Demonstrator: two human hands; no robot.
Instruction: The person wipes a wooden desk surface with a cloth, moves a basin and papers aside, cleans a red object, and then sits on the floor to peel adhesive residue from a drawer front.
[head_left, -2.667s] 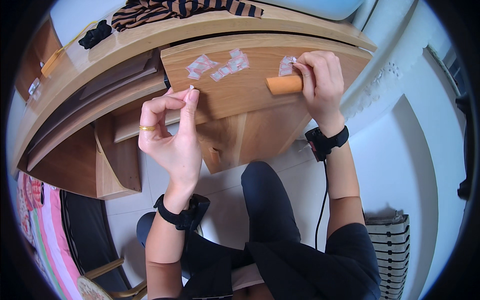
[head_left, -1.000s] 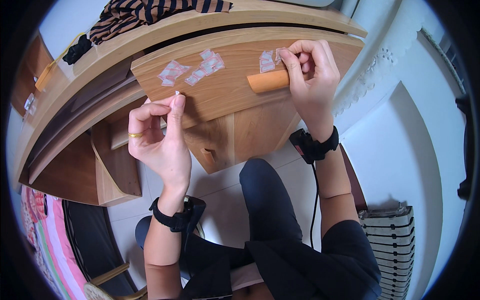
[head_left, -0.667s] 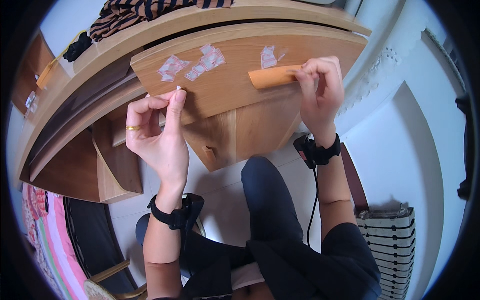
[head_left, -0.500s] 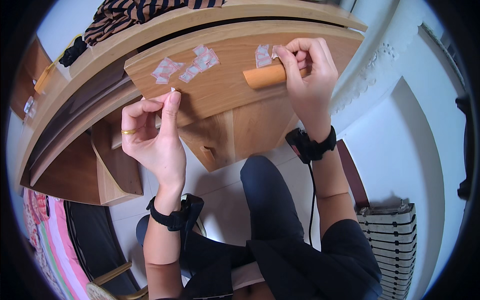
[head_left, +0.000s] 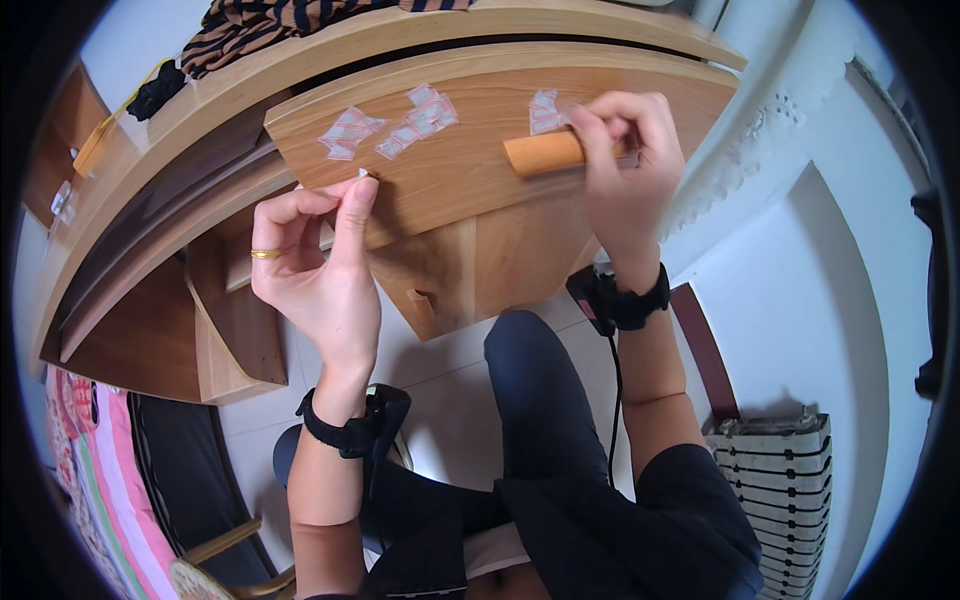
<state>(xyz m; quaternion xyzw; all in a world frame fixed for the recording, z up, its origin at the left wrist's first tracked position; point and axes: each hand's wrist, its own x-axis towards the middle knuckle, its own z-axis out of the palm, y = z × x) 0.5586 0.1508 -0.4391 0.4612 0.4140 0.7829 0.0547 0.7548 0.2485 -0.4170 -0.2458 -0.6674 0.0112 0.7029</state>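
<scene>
My left hand [head_left: 318,245], thumb and forefinger pinched, holds a tiny white scrap [head_left: 362,173] just off the near edge of a wooden panel [head_left: 480,190]. My right hand [head_left: 632,150] is closed and slightly blurred over the panel's right part; whatever is between its fingers cannot be made out. Beneath those fingers sits an orange half-round bar [head_left: 545,155], like a drawer handle, its right end hidden. Small pale squares with pinkish-red edges lie in a left cluster [head_left: 350,132], a middle cluster [head_left: 418,120] and a smaller right cluster [head_left: 545,112], close to my right fingertips.
Striped cloth [head_left: 250,35] lies on the desk's far left ledge [head_left: 400,32]. A white lace-edged curtain [head_left: 760,130] hangs at right, above a ribbed pale radiator-like object [head_left: 775,500]. Open shelving [head_left: 140,320] stands at left. My knee [head_left: 535,370] is below the panel.
My right hand has shifted slightly, and the red-edged square seen at its fingertips no longer shows clearly. My left hand keeps its pinch on the white scrap. The whole view has moved a little.
</scene>
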